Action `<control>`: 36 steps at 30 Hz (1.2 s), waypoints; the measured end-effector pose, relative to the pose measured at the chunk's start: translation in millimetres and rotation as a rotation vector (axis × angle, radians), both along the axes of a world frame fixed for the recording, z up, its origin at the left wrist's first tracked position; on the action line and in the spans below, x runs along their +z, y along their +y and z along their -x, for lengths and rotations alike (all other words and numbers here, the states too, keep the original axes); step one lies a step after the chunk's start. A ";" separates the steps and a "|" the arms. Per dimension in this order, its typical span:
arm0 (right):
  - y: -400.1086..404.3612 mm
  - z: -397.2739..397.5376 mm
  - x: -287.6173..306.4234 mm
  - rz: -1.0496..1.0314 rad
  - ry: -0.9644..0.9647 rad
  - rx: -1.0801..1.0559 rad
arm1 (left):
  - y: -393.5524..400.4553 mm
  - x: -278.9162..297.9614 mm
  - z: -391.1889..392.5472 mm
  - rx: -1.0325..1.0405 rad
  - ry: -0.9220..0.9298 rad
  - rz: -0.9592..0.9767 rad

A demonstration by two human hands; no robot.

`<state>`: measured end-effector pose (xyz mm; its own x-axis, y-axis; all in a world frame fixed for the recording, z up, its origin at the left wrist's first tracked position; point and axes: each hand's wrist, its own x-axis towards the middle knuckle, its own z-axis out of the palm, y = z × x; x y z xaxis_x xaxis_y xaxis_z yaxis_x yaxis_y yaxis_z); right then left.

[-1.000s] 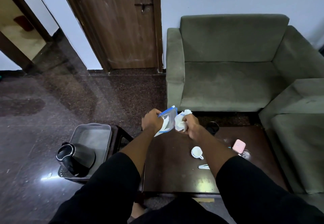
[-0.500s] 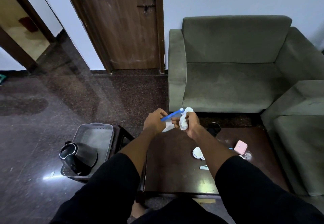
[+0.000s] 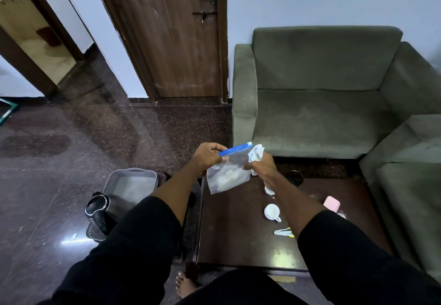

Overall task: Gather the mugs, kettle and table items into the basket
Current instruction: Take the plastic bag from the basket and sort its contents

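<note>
at frame centre, the left hand (image 3: 208, 156) pinched the blue strip of a clear zip bag (image 3: 228, 174); the right hand (image 3: 262, 167) clenched the bag's other side plus crumpled white paper (image 3: 256, 154). at lower left, the kettle (image 3: 97, 211) lay in the grey basket (image 3: 131, 175). 1 white mug (image 3: 272, 211) stood on the table (image 3: 238, 240), lower centre.

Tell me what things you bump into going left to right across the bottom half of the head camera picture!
kettle → basket → plastic bag → white mug → pink case
</note>
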<state>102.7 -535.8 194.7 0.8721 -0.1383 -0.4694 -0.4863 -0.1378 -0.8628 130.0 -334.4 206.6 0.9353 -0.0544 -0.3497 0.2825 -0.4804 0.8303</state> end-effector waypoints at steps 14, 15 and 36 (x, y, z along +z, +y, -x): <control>-11.3 -24.3 0.7 -0.322 0.009 -0.378 | -15.8 -19.6 9.4 0.406 0.114 0.227; -12.8 -24.2 0.1 -0.306 0.003 -0.368 | -17.3 -20.5 8.5 0.432 0.087 0.200; -24.7 -24.0 -13.7 0.183 -0.139 0.008 | 3.8 -13.7 4.1 -0.004 -0.126 -0.331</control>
